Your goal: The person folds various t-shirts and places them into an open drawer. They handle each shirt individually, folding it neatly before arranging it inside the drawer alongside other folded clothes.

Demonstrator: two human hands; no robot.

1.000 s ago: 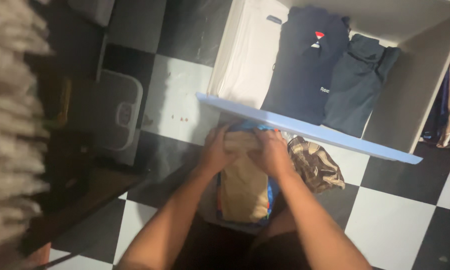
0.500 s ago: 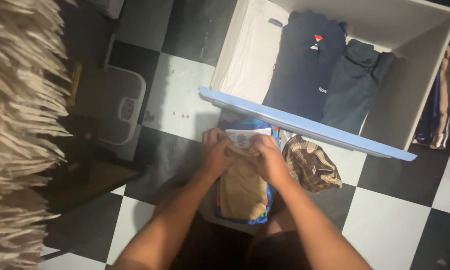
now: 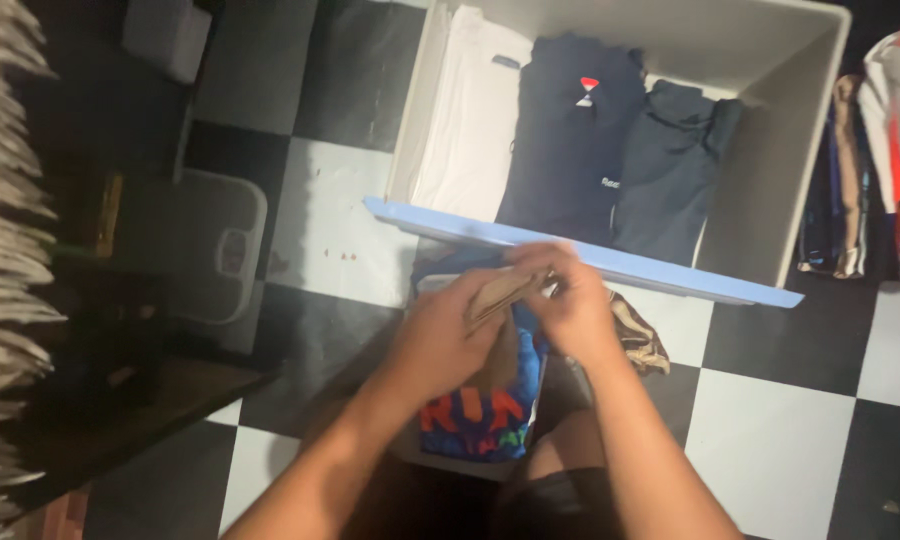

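Cloth is what both hands hold: a folded tan garment [image 3: 498, 292], soft and light by the look of it, limp enough to sag or unfold unless it is pinched along its folded edge, as it is at the centre of the frame. The left hand [image 3: 440, 335] cups it from below with its fingers closed round the fold, and the right hand [image 3: 568, 300] grips the upper edge, fingers clenched on the fabric. Just beneath lies a blue garment with orange lettering [image 3: 485, 415], and a brown plaid cloth [image 3: 638, 338] sits to its right. Behind them, a white bin with a blue rim [image 3: 570, 255] holds folded shirts on the black-and-white checkered floor [image 3: 790, 400]; hanging clothes [image 3: 870, 150] fill the upper right.
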